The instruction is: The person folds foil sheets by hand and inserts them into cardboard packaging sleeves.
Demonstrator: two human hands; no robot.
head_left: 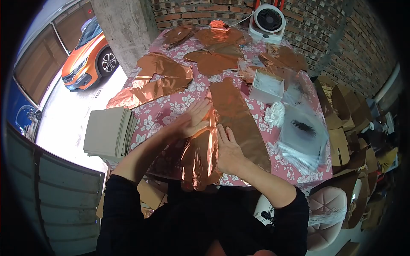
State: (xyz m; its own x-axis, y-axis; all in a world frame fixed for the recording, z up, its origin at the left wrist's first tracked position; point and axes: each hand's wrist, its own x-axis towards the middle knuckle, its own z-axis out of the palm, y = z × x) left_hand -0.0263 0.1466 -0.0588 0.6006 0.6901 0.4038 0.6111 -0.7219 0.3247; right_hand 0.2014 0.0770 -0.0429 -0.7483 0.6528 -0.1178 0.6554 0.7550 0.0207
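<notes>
We reached both arms forward from the bottom of the view, sleeves dark to the elbow and forearms bare. Our left hand (pixel 193 121) lay flat, palm down, fingers together and pointing up and to the right. Our right hand (pixel 229 149) also lay flat and open, fingers pointing away from us, just beside the left.

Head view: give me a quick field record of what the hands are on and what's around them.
left hand: flat, palm down on the copper foil sheet
right hand: flat on the same sheet, beside a crumpled fold
table: floral cloth, more foil pieces at the far end
cardboard stack: at the left edge
white box: right of the sheet
clear bags: right side
fan: far end
</notes>
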